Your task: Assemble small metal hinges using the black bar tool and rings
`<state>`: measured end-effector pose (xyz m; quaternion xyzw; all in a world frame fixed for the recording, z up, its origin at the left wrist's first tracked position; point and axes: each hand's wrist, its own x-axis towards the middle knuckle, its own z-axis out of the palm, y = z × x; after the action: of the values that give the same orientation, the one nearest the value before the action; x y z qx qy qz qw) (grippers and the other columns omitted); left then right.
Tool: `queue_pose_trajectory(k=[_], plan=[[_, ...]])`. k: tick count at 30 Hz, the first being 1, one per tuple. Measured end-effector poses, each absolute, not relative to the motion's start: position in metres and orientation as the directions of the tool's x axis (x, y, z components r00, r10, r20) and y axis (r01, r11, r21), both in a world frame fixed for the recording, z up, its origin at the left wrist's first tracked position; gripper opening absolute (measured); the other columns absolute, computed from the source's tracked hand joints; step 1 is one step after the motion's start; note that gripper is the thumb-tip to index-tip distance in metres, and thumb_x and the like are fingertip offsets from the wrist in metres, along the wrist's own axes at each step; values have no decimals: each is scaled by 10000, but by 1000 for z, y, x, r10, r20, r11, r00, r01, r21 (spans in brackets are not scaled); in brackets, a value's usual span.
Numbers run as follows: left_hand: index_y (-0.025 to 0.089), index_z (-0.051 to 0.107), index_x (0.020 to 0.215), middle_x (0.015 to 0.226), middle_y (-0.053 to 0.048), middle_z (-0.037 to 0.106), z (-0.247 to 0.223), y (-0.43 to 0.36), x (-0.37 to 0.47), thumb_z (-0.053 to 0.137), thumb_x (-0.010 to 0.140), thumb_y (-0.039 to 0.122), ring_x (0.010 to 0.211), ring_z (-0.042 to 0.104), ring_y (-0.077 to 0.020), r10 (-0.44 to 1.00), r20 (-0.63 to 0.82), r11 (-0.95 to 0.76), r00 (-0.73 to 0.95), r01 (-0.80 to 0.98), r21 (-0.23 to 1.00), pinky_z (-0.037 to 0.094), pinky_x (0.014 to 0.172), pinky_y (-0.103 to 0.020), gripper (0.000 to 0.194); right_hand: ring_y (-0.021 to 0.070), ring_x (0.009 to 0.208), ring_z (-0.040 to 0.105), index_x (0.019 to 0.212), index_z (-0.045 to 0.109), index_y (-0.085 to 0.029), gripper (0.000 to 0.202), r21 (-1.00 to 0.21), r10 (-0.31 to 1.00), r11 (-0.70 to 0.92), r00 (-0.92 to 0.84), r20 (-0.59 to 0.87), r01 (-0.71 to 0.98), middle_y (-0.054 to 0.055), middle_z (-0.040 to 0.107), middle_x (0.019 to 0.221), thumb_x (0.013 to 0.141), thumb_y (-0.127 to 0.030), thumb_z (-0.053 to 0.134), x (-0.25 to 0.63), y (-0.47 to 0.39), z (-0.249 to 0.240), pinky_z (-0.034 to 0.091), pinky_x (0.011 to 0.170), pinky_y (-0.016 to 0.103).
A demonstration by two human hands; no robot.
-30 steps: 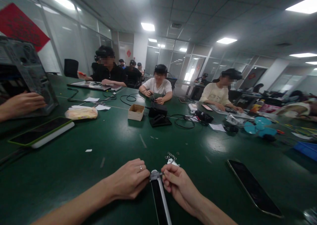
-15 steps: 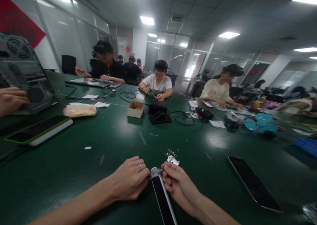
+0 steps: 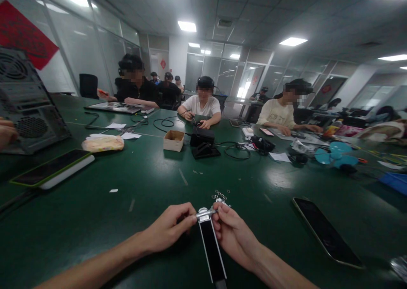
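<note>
Centring the bar (image 3: 212,251) between your hands helps: it runs away from you, its far end at your fingertips. Your left hand (image 3: 171,227) pinches one end of the rod (image 3: 200,215), thumb against finger; your right hand (image 3: 233,229) looks closed on the other, the very tip hidden. Level your wrists so the rod sits square across the bar. Mind the loose rings (image 3: 219,194) just beyond your right fingers.

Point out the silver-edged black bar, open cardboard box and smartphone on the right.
Silver-edged black bar (image 3: 210,250): head view, middle of its black face.
Open cardboard box (image 3: 172,144): head view, its front wall.
Smartphone (image 3: 326,232): head view, its dark screen.
</note>
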<state>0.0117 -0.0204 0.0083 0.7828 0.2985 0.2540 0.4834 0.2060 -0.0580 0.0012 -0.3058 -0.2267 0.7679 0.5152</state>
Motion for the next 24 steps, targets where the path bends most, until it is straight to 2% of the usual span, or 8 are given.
queue_pose_trajectory(k=[9, 12, 15, 19, 24], plan=[[169, 457, 792, 700, 33, 444, 13, -28, 19, 408, 887, 614, 647, 445, -121, 822, 104, -204, 561, 119, 972, 423, 636, -249, 458, 66, 552, 428, 792, 589, -153, 306, -699, 955, -293, -234, -181, -653, -30, 522, 649, 641, -281, 823, 200, -62, -4, 311, 491, 190], [185, 416, 797, 696, 48, 442, 12, -34, 23, 433, 859, 650, 633, 489, -116, 842, 24, -51, 538, 35, 998, 458, 621, -252, 470, 65, 551, 441, 782, 602, -146, 318, -699, 966, -260, -185, -183, -666, -22, 544, 651, 619, -281, 839, 196, -62, -7, 326, 498, 190], [202, 370, 817, 710, 50, 512, 9, -39, 28, 459, 849, 649, 627, 599, -141, 841, -80, 137, 535, -68, 988, 510, 602, -282, 457, 61, 537, 450, 772, 613, -139, 340, -722, 975, -223, -132, -182, -655, -19, 563, 637, 597, -303, 853, 193, -62, -8, 338, 503, 189], [218, 349, 852, 717, 23, 613, 10, -45, 32, 429, 880, 620, 539, 631, -152, 857, -159, 223, 491, -73, 972, 499, 458, -238, 411, 64, 527, 474, 754, 621, -132, 337, -792, 985, -170, -107, -133, -587, -11, 587, 627, 619, -353, 837, 192, -64, -8, 353, 508, 197], [230, 348, 861, 636, 49, 595, 15, -49, 35, 421, 871, 633, 425, 564, -118, 861, -220, 291, 459, -88, 953, 448, 337, -180, 410, 76, 536, 503, 744, 620, -140, 269, -885, 997, -25, -72, 9, -465, -2, 604, 647, 698, -348, 784, 192, -65, -12, 385, 511, 210]])
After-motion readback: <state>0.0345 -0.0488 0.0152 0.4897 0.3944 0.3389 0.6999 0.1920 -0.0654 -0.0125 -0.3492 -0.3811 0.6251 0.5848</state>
